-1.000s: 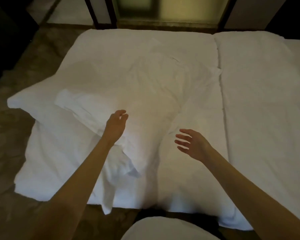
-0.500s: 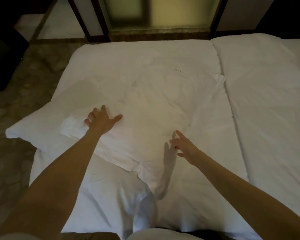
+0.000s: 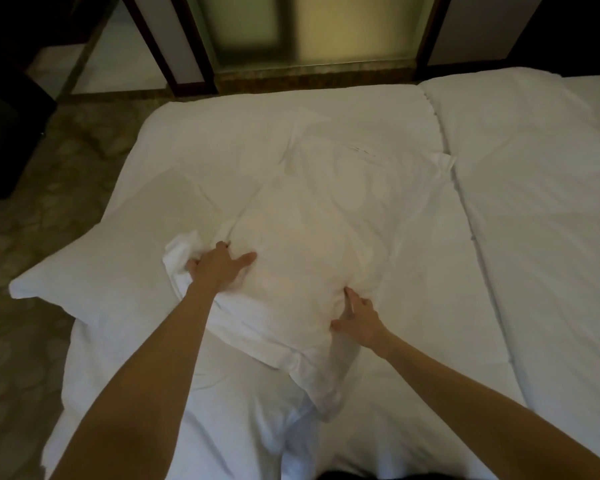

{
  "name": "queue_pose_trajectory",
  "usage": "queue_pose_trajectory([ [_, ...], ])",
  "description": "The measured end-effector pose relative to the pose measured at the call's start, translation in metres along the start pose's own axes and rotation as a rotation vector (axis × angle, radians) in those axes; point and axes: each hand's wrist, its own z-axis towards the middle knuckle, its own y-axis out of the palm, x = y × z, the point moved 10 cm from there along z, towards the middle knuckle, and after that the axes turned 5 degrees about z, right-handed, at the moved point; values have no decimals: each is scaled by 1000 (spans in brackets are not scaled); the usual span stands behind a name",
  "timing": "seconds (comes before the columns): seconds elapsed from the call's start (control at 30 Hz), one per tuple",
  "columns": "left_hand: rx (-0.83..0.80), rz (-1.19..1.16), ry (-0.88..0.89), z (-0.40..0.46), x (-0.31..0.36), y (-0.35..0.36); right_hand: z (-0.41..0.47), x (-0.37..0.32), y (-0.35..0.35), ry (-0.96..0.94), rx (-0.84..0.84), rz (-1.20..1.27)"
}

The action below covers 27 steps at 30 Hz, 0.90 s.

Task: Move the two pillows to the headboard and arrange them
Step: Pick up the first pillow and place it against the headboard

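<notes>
Hands, left (image 3: 219,268) and right (image 3: 359,318), clutch the unlabelled top pillow (image 3: 305,265) over a lower pillow (image 3: 94,282).

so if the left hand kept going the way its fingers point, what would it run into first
The left hand is already pressed into the top pillow, so it would likely just push deeper into that pillow; beyond it lies the white duvet.

Both bare arms are stretched forward from the lower edge of the view. The left hand (image 3: 219,268) is laid palm down, thumb spread to the right, fingers curled into white cloth. The right hand (image 3: 359,318) is set lower and to the right, its fingers (image 3: 350,296) pointed forward and pressed in, thumb turned left.
</notes>
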Motion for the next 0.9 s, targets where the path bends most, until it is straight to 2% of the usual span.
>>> queue_pose_trajectory([
  [0.2,4,-172,113,-34,34,7,-12,24,-29,22,-60,-17],
  [0.43,101,-502,177,-123,95,28,-42,63,-111,46,192,268],
  [0.5,155,-516,216,-147,118,26,-55,79,-137,58,285,304],
  [0.6,208,-518,297,-180,158,25,-73,104,-165,58,339,396],
  [0.9,169,-356,497,-270,296,79,-112,162,-269,-61,403,580],
])
